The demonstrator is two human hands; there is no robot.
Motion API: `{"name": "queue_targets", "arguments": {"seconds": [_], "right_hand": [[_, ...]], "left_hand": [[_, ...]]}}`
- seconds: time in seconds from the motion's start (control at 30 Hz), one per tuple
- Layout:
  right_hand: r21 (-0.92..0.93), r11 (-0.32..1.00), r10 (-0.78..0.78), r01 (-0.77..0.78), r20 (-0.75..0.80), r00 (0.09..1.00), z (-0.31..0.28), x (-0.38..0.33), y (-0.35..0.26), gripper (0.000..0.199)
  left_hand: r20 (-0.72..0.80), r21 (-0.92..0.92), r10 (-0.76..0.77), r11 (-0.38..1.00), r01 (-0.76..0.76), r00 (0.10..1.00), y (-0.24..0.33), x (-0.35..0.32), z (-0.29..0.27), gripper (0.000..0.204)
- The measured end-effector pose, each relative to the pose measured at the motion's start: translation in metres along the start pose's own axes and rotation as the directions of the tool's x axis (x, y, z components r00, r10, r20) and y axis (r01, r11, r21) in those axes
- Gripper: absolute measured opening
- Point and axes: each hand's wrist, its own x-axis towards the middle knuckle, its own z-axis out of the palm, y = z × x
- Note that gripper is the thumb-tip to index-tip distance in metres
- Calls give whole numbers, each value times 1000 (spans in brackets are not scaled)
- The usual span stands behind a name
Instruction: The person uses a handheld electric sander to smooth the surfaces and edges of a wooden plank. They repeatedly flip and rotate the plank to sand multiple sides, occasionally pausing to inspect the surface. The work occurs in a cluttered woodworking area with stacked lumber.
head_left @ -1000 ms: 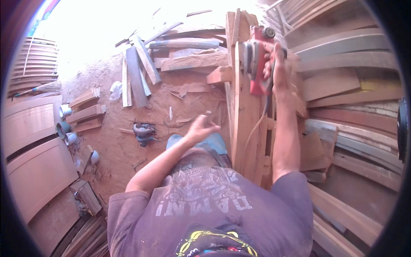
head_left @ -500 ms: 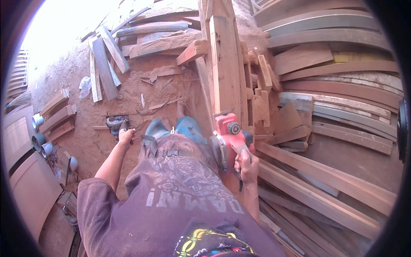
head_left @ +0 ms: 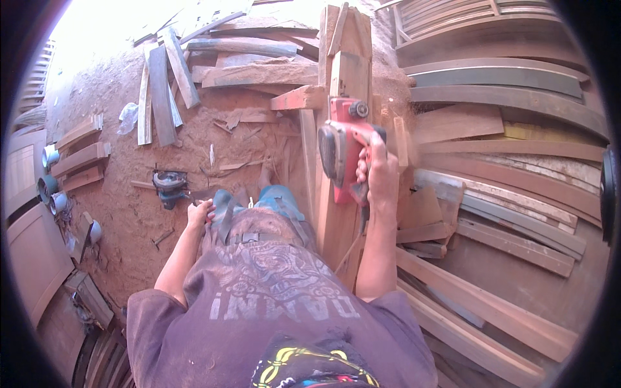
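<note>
My right hand [head_left: 380,169] is wrapped round the rear handle of a red electric hand planer [head_left: 348,158]. The planer rests on a long, pale wooden beam [head_left: 352,71] that runs away from me, and wood dust blurs the air on its right side. From the tool's back a cord trails down along the beam. My left hand [head_left: 202,211] hangs low beside my left leg, its fingers curled; whatever they may hold cannot be made out. On the dusty ground just beyond it lies a blue circular saw [head_left: 170,184].
Stacked boards [head_left: 511,155] fill the right side. Loose planks [head_left: 162,90] lie at the far left, a reddish wooden block [head_left: 297,98] juts out left of the beam, and a hammer [head_left: 162,239] lies on the ground. Wooden panels [head_left: 39,271] and several bowl-like fittings [head_left: 58,202] line the left.
My right hand has pushed the planer forward along the beam, away from my body. My left hand has drawn slightly nearer my leg, away from the circular saw.
</note>
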Motion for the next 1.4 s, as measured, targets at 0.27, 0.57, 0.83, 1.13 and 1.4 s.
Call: {"name": "queue_targets", "arguments": {"seconds": [0.27, 0.57, 0.83, 1.13, 1.4], "right_hand": [[-40, 987, -149, 154, 112, 983, 38, 136, -67, 61], [128, 929, -353, 347, 33, 935, 44, 170, -91, 62], [77, 971, -231, 227, 34, 972, -45, -47, 47, 63], [18, 976, 218, -219, -205, 954, -134, -327, 205, 40], [105, 979, 198, -178, -244, 949, -119, -325, 208, 42]], "left_hand": [[-108, -260, -27, 966, -2, 994, -6, -11, -11, 25], [-95, -238, 33, 970, -55, 995, -2, -41, -16, 28], [-2, -12, 5, 1000, -5, 1000, 33, -20, -43, 14], [189, 336, 39, 937, -102, 981, 87, 44, -21, 16], [396, 410, 115, 865, -288, 911, 105, -1, 46, 31]]}}
